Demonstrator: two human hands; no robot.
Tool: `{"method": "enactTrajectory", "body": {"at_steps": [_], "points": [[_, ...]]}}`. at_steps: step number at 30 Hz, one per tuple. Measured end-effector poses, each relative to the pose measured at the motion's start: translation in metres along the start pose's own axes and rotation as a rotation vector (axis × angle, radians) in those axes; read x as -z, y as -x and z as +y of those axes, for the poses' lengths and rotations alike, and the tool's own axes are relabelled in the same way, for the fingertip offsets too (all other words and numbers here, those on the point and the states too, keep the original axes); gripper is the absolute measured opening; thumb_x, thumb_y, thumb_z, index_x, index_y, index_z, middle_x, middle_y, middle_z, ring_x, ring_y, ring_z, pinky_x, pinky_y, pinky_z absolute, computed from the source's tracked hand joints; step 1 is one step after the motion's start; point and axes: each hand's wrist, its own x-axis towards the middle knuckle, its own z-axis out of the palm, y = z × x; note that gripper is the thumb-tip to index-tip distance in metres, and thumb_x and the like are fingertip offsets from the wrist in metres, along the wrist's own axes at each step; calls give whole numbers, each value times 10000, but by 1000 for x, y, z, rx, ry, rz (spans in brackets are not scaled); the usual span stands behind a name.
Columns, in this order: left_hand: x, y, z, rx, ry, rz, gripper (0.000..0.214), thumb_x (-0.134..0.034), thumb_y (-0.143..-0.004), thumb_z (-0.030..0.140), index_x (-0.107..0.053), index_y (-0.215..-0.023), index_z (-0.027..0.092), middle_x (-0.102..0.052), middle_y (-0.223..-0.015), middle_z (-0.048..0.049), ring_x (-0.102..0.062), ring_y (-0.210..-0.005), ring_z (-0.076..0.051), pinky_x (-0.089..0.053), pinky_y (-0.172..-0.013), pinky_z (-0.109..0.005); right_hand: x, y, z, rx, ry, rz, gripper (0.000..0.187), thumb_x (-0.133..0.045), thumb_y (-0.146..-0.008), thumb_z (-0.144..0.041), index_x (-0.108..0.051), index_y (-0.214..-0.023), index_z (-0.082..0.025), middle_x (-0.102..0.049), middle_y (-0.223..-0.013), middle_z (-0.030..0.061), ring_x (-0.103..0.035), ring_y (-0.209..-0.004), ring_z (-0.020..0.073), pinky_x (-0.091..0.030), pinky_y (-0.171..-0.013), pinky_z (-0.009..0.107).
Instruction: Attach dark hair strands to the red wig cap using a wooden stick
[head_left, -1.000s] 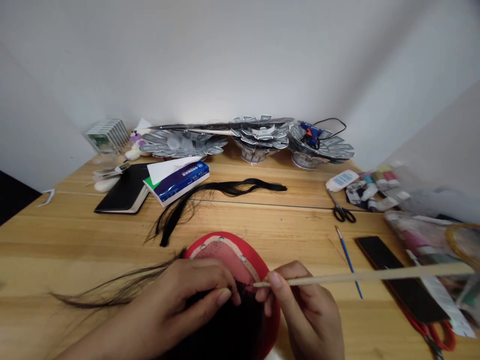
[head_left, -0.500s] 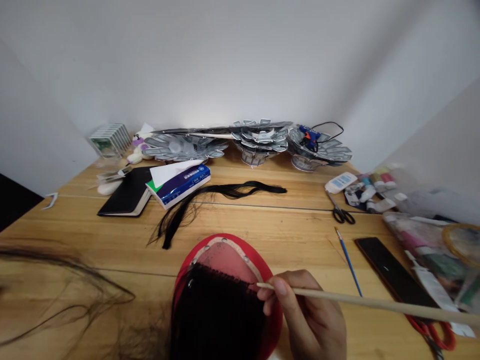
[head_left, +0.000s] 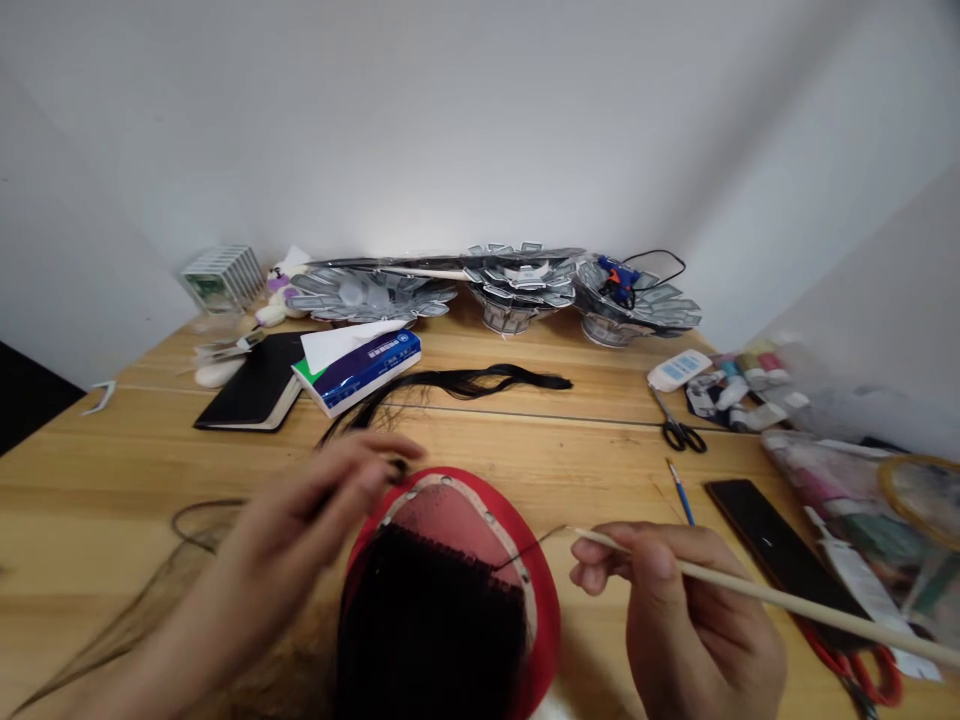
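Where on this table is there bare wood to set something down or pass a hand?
Bare wood lies left of the black notebook toward the table edge, and between the loose hair bundle and the black scissors. Crowded: the right side around the phone and paint tubes, and the near centre, with both hands at the red form.

A pale wooden table [head_left: 600, 460] of long planks fills the frame, pushed into a corner of bare white walls [head_left: 480, 120]. Soft, even light brightens the wall at 12 o'clock; a dark gap shows at 9 o'clock.
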Motion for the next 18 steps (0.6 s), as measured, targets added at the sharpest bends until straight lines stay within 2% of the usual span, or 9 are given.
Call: {"method": "enactTrajectory", "body": {"at_steps": [1, 2, 3, 5, 9, 13, 15, 18], "points": [[-14, 3, 9, -59, 17, -141, 216, -548, -1076, 344, -754, -1111, 288, -771, -1011, 61, -712, -870, -111, -571, -803, -153, 0, -2, -4, 8, -8, 20, 155, -684, -1029, -317, -768, -935, -227, -805, -737, -12, -760, -598, 112, -643, -616, 180], [-25, 7, 17, -109, 22, -288, 235, -528, -1078, 301, -759, -1044, 280, -785, -1117, 44, -730, -1005, -136, -563, -929, -177, -1, -3, -8, 15, -13, 41, 158, -705, -1015, -330, -773, -922, -221, -807, -729, -10, -761, -589, 116, -644, -606, 184], [-33, 9, 23, -147, 11, -400, 251, -506, -1075, 263, -751, -1021, 266, -788, -1186, 26, -733, -1075, -151, -553, -965, -177, -1, -5, -13, 20, -14, 63, 166, -728, -1000, -342, -777, -903, -217, -806, -715, -10, -756, -570, 116, -643, -589, 185], [-41, 13, 32, -210, -11, -516, 243, -491, -1052, 205, -727, -1019, 249, -795, -1203, 7, -741, -1108, -162, -536, -984, -164, -2, -7, -23, 31, -8, 106, 177, -760, -974, -357, -783, -868, -217, -798, -700, -11, -738, -537, 117, -637, -562, 196], [-37, 11, 36, -265, 20, -575, 186, -500, -1027, 172, -659, -945, 223, -791, -1036, 11, -749, -938, -133, -529, -863, -119, -3, -12, -42, 11, 21, 121, 166, -755, -973, -387, -791, -895, -245, -799, -731, -2, -721, -547, 132, -634, -556, 233], [-25, 12, 31, -149, 89, -645, 227, -479, -1082, 252, -600, -892, 229, -706, -910, 28, -668, -826, -119, -513, -769, -145, 1, -25, -53, -32, -101, 170, 176, -809, -923, -385, -799, -812, -249, -779, -679, -15, -690, -504, 122, -603, -485, 200], [-18, 16, 27, -80, 157, -647, 260, -466, -1104, 332, -577, -887, 240, -686, -928, 26, -647, -853, -127, -514, -780, -154, 4, -34, -55, -99, -240, 114, 207, -821, -902, -373, -783, -750, -238, -732, -580, -23, -633, -414, 112, -520, -373, 179], [-7, 23, 21, 3, 232, -578, 328, -458, -1111, 427, -568, -861, 245, -663, -928, 15, -622, -858, -141, -518, -748, -162, 7, -47, -57, -220, -421, 41, 276, -797, -898, -352, -723, -672, -213, -594, -428, -43, -450, -319, 84, -369, -292, 175]]}}
